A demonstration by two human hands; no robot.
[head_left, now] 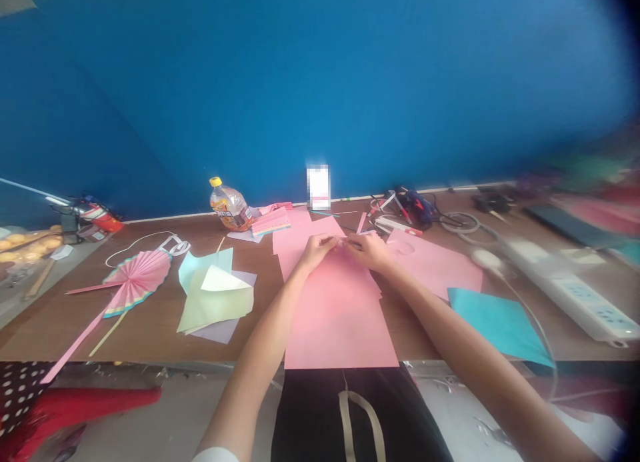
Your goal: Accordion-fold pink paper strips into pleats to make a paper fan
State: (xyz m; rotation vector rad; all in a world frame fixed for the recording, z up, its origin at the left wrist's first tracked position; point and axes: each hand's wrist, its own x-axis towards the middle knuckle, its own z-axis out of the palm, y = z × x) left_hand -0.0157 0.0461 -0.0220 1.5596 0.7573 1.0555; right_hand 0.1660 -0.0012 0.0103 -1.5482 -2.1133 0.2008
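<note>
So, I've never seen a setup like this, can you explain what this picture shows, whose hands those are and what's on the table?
There's no machine here: these are a person's own two bare hands. The one picture comes from a camera worn on their head, looking forward and down. The left hand and right hand are close together above pink paper; whatever their fingertips may hold is too small and blurred to make out. On the brown table, a pleated pink fan and a pale green sheet lie to the left, a teal sheet and white power strip to the right. A yellow-capped bottle is near the blue wall.
</note>
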